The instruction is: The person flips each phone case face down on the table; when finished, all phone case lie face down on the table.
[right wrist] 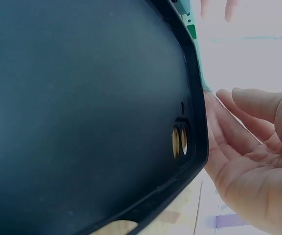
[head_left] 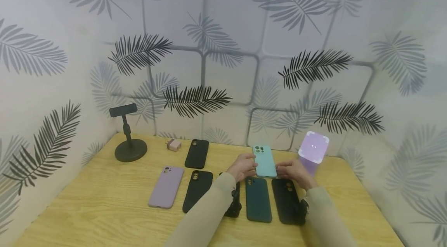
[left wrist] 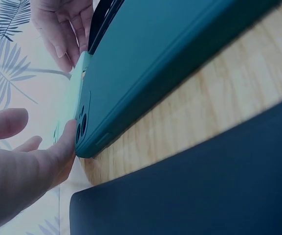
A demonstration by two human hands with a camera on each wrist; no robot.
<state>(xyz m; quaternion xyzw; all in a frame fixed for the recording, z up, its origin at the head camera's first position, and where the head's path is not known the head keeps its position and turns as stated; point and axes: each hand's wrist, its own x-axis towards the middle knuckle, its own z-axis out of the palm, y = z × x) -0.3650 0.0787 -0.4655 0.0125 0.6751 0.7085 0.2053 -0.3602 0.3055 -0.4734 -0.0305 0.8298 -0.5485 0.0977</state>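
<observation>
A mint green phone case [head_left: 266, 164] with a camera cutout lies flat between my two hands. At its left edge is my left hand [head_left: 243, 166], fingers relaxed and fingertips at or touching the case. My right hand [head_left: 296, 172] rests at its right edge, fingers loosely bent; the right wrist view shows the hand [right wrist: 258, 152] with nothing pinched. A dark green case [head_left: 258, 200] lies just nearer to me. Right of that is a black case [head_left: 287, 200], its inside facing up. My left forearm partly hides another black item [head_left: 233, 210].
Further left lie a lilac case [head_left: 166, 187], a black case [head_left: 200, 185] and another black case [head_left: 197, 154]. A pink charger plug [head_left: 174, 145] and a black phone stand [head_left: 130, 149] are at the back left. A lilac box [head_left: 309, 165] stands behind my right hand.
</observation>
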